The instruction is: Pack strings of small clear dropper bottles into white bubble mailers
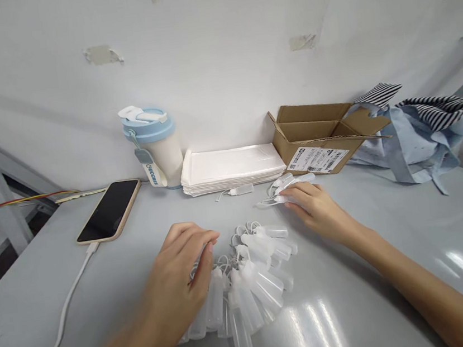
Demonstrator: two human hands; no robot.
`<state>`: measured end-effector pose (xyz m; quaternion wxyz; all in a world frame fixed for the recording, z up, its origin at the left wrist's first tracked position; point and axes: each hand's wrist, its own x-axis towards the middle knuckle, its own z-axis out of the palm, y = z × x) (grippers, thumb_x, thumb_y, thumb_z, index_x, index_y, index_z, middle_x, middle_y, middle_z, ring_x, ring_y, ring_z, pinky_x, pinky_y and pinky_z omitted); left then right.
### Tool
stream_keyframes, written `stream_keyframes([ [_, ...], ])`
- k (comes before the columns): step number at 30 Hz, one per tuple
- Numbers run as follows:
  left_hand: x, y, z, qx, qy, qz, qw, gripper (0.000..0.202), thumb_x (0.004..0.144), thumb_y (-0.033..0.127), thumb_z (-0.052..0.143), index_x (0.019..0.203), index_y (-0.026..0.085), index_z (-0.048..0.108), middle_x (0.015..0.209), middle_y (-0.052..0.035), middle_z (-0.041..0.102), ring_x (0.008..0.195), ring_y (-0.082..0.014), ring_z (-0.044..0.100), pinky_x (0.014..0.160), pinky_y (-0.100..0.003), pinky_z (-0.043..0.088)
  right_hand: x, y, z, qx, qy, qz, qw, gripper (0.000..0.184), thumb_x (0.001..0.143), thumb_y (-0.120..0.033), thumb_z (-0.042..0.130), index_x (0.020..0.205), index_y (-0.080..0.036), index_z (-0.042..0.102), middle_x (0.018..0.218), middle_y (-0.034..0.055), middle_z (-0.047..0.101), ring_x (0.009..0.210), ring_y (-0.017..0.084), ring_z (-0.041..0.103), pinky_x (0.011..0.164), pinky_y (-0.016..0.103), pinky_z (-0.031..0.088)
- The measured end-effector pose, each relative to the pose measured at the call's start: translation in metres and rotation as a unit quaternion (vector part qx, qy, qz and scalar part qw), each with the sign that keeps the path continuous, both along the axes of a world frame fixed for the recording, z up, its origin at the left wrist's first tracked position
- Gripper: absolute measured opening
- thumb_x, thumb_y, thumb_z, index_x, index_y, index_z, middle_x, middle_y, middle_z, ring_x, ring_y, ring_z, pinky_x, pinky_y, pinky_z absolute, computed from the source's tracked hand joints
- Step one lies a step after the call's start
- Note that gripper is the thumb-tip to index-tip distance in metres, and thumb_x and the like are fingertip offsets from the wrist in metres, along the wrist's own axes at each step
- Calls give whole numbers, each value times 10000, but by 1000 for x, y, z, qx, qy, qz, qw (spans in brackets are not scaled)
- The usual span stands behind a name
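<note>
Small translucent plastic squeeze bottles (247, 301) with strapped caps lie in a fanned heap at the middle front of the grey table. Over the heap's left side is my left hand (184, 269), thumb and forefinger tips pinched together, with nothing visible between them. My right hand (315, 208) reaches to a few more bottles (303, 178) beyond the heap. Its fingers close on one small bottle (279, 198), whose white neck and cap strap stick out; the rest is hidden beneath the fingers. A single bottle (242, 189) lies to the left of these.
A stack of flat white packets (230, 165) lies against the wall. Left of it stands a blue-lidded tumbler (165, 153); farther left, a phone (109, 211) with a white cable (67, 300). At right are an open cardboard box (316, 140) and a light blue cloth bag (417, 145).
</note>
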<state>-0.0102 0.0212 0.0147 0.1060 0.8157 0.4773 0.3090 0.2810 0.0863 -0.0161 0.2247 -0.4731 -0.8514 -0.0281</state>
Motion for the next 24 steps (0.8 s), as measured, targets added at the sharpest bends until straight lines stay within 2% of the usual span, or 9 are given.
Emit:
stream_keyframes([
  [6,4,-2,-2,-44,-24,3,999,146,923,202,447,951,212,590,852,-27,639,930,-200,534,713,-290,484,-17,-16,14,57,64,46,995,225,897,-149,481,1110,-179,547,1053,109,608,984,218,573,818,378,463],
  [9,7,-5,0,-79,-48,17,996,146,922,242,458,964,226,597,853,-25,635,894,-194,552,569,-234,471,-27,-26,21,67,100,70,990,237,893,-130,484,1114,-190,546,1025,105,599,951,217,580,786,374,480],
  [11,10,-7,2,-112,-73,37,990,168,921,277,462,1023,248,592,896,-22,633,862,-183,561,459,-193,425,-32,-33,25,62,121,86,987,252,894,-124,484,1132,-188,537,1015,106,594,930,212,583,760,363,495],
  [13,12,-9,3,-131,-87,49,986,206,921,300,463,1093,275,574,942,-17,627,853,-173,564,408,-170,391,-36,-39,28,56,142,104,983,270,895,-115,487,1154,-178,530,1011,109,592,915,205,586,742,348,505],
  [16,12,-10,4,-109,-91,33,989,223,922,291,471,1128,286,558,948,-13,627,846,-165,565,483,-179,451,-43,-49,35,23,179,131,975,287,903,-112,477,1178,-175,534,1003,103,602,897,191,599,718,320,521],
  [21,10,-12,5,-47,-84,-24,995,208,918,202,486,1107,265,547,899,-6,638,806,-150,583,499,-177,448,-51,-61,43,-57,239,165,955,274,905,-106,469,1157,-153,566,943,85,632,821,158,612,676,276,527],
  [24,11,-13,8,-15,-77,-35,996,193,906,152,504,1063,250,560,868,11,642,797,-138,593,654,-215,478,-54,-63,44,-70,250,166,951,251,908,-111,463,1126,-129,586,879,80,641,758,148,598,640,266,512],
])
